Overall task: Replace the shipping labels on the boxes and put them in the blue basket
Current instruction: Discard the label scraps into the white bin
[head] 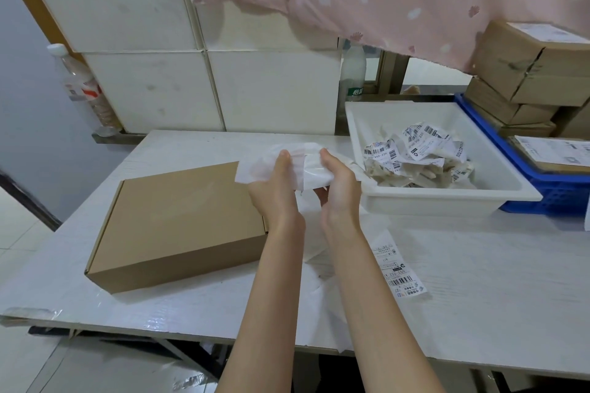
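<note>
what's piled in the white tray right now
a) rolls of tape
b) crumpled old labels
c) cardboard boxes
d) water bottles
b, the white tray holds a heap of crumpled labels with barcodes showing, while the cardboard boxes sit stacked beyond it, over the blue basket.

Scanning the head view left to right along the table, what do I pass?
Plastic bottle on the ledge → flat cardboard box → left hand and right hand, both gripping a crumpled white sheet → white tray of torn labels → blue basket holding a labelled box.
</note>
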`<state>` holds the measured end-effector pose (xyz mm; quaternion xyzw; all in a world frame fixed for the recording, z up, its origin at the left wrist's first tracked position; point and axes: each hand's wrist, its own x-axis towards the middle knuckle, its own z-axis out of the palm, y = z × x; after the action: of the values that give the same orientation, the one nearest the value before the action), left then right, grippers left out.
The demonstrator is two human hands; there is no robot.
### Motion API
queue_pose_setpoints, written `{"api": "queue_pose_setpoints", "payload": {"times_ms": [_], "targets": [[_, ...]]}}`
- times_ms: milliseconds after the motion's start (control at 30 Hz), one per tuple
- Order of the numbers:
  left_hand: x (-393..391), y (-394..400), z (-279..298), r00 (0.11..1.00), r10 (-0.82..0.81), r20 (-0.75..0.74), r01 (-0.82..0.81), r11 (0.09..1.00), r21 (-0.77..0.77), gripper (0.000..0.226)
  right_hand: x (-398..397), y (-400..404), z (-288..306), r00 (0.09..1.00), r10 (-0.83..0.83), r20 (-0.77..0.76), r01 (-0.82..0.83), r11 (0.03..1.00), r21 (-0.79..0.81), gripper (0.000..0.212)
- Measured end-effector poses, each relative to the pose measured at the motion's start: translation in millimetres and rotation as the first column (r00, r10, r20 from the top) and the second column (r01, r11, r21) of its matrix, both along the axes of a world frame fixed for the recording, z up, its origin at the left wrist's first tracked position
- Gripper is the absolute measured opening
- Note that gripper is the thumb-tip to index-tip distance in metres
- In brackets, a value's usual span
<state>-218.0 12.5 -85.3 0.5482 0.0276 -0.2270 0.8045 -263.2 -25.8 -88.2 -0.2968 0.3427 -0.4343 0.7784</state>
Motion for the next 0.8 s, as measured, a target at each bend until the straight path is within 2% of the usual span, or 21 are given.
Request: {"api": "queue_pose_setpoints", "payload": {"times_ms": [233, 333, 467, 567, 667, 800], "targets": [[-3.9, -0.2, -1.9, 0.999, 0.043, 0.018, -0.044, 0.997, 0.070, 0.020, -2.8, 8.2, 4.0, 0.994, 0.085, 0.075, -0.084, 0.996, -0.026, 0.022], [-5.8, 0.3, -1.2, 0.996, 0.060, 0.059, -0.064, 0.995, 0.075, 0.022, 2.9, 11.3, 0.2, 0.998, 0.064, 0.014, -0.061, 0.985, -0.161, 0.009], [-6.0, 2.4, -2.4, 0.992, 0.094, 0.083, -0.097, 0.995, 0.026, 0.015, -0.3, 13.0, 1.3, 0.997, -0.005, -0.073, -0.020, 0.942, -0.335, 0.012], [-6.3, 1.1, -1.3, 0.995, 0.056, 0.081, -0.057, 0.998, 0.005, 0.014, 1.0, 12.2, 0.3, 0.988, -0.067, -0.141, 0.013, 0.934, -0.357, 0.011], [-7.5, -0.3, -0.8, 0.996, 0.010, 0.089, -0.013, 1.000, 0.024, 0.022, 4.5, 12.1, -3.6, 0.974, -0.130, -0.185, 0.058, 0.935, -0.351, 0.020], [-9.9, -0.7, -3.7, 0.988, 0.048, 0.147, -0.058, 0.996, 0.068, 0.025, 5.8, 19.2, -8.9, 0.973, -0.168, -0.158, 0.112, 0.943, -0.315, 0.034]]}}
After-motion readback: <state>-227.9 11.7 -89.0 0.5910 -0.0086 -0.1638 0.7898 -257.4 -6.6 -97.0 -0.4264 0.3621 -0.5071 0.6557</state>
